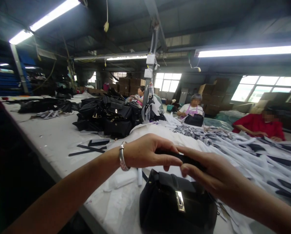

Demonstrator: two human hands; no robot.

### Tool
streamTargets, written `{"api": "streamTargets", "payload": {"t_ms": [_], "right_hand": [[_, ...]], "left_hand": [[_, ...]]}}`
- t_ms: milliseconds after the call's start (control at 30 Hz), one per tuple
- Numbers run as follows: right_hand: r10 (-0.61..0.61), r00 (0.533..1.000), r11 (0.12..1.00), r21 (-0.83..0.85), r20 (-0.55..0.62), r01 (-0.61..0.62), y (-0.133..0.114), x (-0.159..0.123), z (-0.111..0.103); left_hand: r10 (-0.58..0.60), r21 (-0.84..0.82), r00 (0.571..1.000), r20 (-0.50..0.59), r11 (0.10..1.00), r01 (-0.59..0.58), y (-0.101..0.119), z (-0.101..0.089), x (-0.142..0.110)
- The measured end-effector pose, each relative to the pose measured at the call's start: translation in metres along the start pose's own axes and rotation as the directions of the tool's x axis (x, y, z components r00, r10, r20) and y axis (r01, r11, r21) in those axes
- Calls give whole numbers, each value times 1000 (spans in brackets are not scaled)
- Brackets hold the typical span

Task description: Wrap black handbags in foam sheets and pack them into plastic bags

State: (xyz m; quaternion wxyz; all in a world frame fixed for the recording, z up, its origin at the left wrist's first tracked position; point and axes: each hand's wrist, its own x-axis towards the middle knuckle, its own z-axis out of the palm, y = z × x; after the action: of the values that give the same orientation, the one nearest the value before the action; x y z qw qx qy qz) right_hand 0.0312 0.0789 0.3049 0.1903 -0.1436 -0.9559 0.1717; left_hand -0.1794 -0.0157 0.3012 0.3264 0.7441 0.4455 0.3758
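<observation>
Both hands meet above a black handbag (pixel 174 201) with a gold clasp, which stands upright on the white table (pixel 94 195). My left hand (pixel 150 151), with a silver bangle at its wrist, is closed on a black strap (pixel 170 153). Close beside it, my right hand (pixel 206 167) grips the other end of this strap, thumb below and fingers on top. The strap's middle lies partly behind the fingers. Whether it is joined to the handbag is hidden from me.
Black handbags (pixel 111 113) are piled farther back on the table, near a post (pixel 149 78) with sockets. Loose black strips (pixel 89 149) lie at the left. White wrapped straps (pixel 233 146) cover the right side. Co-workers sit beyond, one in a red top (pixel 259 125).
</observation>
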Motion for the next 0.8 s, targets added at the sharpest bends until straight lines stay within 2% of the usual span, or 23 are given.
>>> {"api": "streamTargets", "payload": {"t_ms": [67, 133, 200, 267, 333, 433, 500, 567, 633, 700, 733, 800], "right_hand": [[102, 992, 993, 48, 72, -105, 14, -3, -5], [179, 979, 984, -6, 100, -179, 35, -10, -11], [211, 974, 974, -106, 82, -202, 50, -15, -14], [189, 981, 968, -175, 32, -181, 51, -13, -11], [128, 992, 973, -195, 17, -122, 39, -5, -4], [107, 983, 983, -165, 149, -82, 17, 8, 6], [169, 967, 982, -115, 193, -149, 15, 8, 13], [230, 949, 972, -10, 216, -234, 22, -2, 24], [206, 926, 957, 131, 316, -258, 33, -17, 39], [107, 898, 964, 175, 428, -198, 42, -31, 57], [70, 886, 980, 132, 458, -146, 45, -36, 66], [44, 883, 998, -58, 467, -19, 51, -43, 80]], "left_hand": [[-43, 49, 999, -15, 998, 44, -8, -5, -8], [-130, 82, 991, -40, 988, 132, -24, -14, -19], [-193, 115, 977, -93, 972, 203, -39, -20, -27], [-177, 153, 973, -145, 968, 199, -46, -19, -26], [-110, 154, 982, -156, 979, 134, -45, -12, -19], [-68, 16, 992, -104, 997, 70, -46, 5, -3], [-121, -10, 981, -152, 993, 121, -59, 15, 1], [-198, 56, 946, -256, 974, 219, -81, 25, -1], [-258, 126, 920, -296, 944, 305, -105, 36, -6], [-307, 183, 908, -286, 912, 366, -124, 48, -9], [-331, 200, 903, -275, 899, 390, -130, 54, -9], [-372, 195, 896, -241, 886, 420, -138, 63, -5]]}}
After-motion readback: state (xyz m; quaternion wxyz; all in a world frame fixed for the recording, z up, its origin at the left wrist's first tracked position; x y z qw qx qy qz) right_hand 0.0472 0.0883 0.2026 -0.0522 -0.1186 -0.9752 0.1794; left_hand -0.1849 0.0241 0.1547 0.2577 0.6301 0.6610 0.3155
